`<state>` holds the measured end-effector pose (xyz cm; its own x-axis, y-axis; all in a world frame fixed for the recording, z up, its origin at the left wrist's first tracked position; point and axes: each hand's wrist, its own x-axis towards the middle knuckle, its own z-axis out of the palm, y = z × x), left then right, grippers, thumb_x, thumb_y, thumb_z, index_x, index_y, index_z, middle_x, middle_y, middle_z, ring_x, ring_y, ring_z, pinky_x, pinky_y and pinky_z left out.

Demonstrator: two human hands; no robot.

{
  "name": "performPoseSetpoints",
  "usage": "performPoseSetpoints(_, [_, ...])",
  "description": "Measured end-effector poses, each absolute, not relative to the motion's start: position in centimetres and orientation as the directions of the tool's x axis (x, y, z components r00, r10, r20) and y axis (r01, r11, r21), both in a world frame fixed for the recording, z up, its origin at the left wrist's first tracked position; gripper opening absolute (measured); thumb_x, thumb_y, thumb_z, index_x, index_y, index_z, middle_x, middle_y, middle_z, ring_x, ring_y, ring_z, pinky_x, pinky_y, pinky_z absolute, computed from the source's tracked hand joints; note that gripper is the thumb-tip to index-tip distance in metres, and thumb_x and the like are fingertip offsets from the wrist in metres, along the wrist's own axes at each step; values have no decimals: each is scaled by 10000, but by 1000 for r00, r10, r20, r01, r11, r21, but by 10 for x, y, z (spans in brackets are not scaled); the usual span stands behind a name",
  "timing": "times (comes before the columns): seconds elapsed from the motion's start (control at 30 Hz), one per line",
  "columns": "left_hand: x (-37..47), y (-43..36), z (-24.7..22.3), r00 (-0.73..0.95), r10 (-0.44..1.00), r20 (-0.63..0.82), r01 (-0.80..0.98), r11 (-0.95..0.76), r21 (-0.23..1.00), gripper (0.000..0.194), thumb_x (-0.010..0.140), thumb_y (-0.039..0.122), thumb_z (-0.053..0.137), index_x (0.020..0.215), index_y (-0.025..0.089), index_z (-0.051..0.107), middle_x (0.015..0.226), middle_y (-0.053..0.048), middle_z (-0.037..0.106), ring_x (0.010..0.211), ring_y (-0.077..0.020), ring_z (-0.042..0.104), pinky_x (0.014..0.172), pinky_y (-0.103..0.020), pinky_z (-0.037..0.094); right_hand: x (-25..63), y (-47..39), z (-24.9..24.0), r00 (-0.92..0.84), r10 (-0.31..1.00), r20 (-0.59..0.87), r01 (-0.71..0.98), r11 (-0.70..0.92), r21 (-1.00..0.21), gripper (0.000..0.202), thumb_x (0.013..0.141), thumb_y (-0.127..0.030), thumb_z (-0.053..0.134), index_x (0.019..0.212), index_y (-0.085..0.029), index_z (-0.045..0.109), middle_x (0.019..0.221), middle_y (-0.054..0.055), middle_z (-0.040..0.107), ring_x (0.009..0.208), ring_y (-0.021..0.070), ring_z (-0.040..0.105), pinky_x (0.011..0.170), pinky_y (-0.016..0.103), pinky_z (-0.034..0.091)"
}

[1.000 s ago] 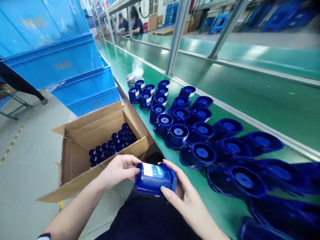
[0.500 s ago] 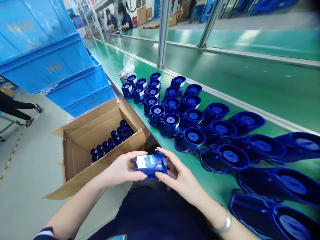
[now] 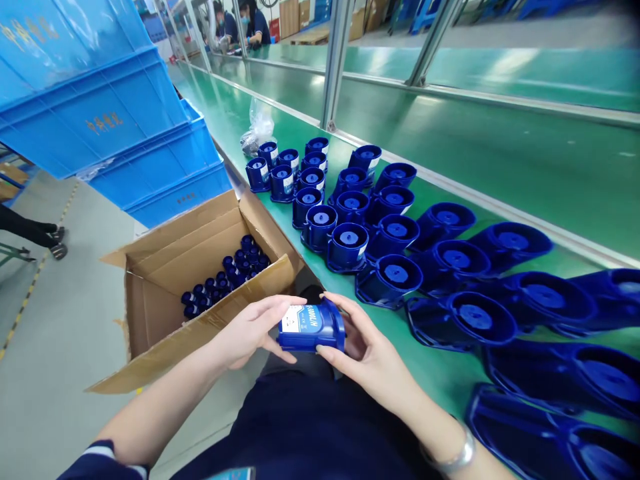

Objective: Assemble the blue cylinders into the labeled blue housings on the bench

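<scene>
A dark blue plastic housing (image 3: 313, 328), round with a wide flange at its right end, lies sideways in front of my body. On its side is a white and blue label (image 3: 300, 319) with printing that includes "L/H". My right hand (image 3: 365, 343) grips the flanged end, thumb below and fingers over the top. At the other end, my left hand (image 3: 255, 330) is around the housing, its upper fingers at the label's edge and a lower digit stretched out below. The far side of the housing is hidden.
Several similar blue housings (image 3: 349, 237) stand in rows on the green bench (image 3: 300, 267) to the right. An open cardboard box (image 3: 165, 267) with small blue parts is at left, before stacked blue crates (image 3: 120, 127). A clear plastic bag (image 3: 260, 127) lies farther back. People sit beyond.
My left hand has loosened around the housing, its lower digit now stretched out instead of pressed against the side. My right hand keeps its grip. The view has shifted slightly.
</scene>
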<state>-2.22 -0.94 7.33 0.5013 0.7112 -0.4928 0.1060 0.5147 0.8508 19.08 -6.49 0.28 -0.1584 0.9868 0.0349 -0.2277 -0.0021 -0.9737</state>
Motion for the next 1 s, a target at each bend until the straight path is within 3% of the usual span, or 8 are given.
performPoseSetpoints(0.13, [-17,-10,72,481,724,-494,164,480,862,520,875,446,735,1321,193,644,1143,-118,620,965,-231,657,645,-327,665,193,-64,0,-151,986,69,-179,42,-983,601,911,-320,751,1431,-441,477,1523,30,343,1329,228,486,937,288,601])
performPoseSetpoints(0.23, [-18,-13,68,490,754,-437,154,419,895,584,815,372,803,1343,198,623,1185,-116,586,1003,-244,647,661,-336,663,195,-65,-1,-145,982,117,-113,101,-988,638,909,-288,751,1456,-440,459,1532,38,345,1382,246,444,912,263,608])
performPoseSetpoints(0.33, [-23,-18,62,506,814,-284,199,211,957,671,754,322,851,1369,222,601,1262,-120,541,1083,-271,631,763,-381,658,195,-64,-4,-145,969,199,-87,188,-978,662,895,-231,763,1455,-403,456,1533,65,343,1455,270,357,956,282,595])
performPoseSetpoints(0.47, [-32,-22,56,537,836,-114,317,-75,946,934,761,285,851,1552,280,354,1394,-144,526,1311,-309,547,997,-411,581,191,-60,-10,-146,922,358,-102,346,-933,661,871,-115,767,1406,-355,463,1494,97,347,1416,276,423,1027,345,566])
performPoseSetpoints(0.57, [-39,-20,54,592,806,-20,364,-245,899,991,785,289,836,1587,299,254,1413,-151,549,1322,-302,549,1042,-430,549,188,-58,-13,-121,881,456,-56,453,-890,653,855,-45,752,1378,-313,466,1443,112,367,1409,288,437,1057,377,551])
performPoseSetpoints(0.7, [-45,-12,50,645,757,103,362,-421,832,991,788,307,840,1579,312,245,1390,-141,587,1252,-282,592,1067,-453,520,185,-57,-15,-118,856,503,-14,505,-863,649,845,9,727,1362,-286,468,1425,112,373,1430,311,416,1140,444,484])
performPoseSetpoints(0.9, [-50,4,44,693,699,177,285,-491,823,883,774,368,857,1512,305,377,1345,-134,607,1189,-260,618,1013,-400,549,181,-56,-16,-114,858,501,50,509,-859,632,855,8,718,1363,-264,458,1426,114,373,1424,316,427,1161,457,462])
performPoseSetpoints(1.0, [-50,7,35,709,642,292,200,-580,790,845,800,344,839,1511,301,386,1360,-150,591,1210,-261,615,1012,-401,553,178,-55,-15,-120,853,508,80,518,-852,605,878,-10,702,1367,-267,455,1416,107,382,1432,321,416,1162,476,462])
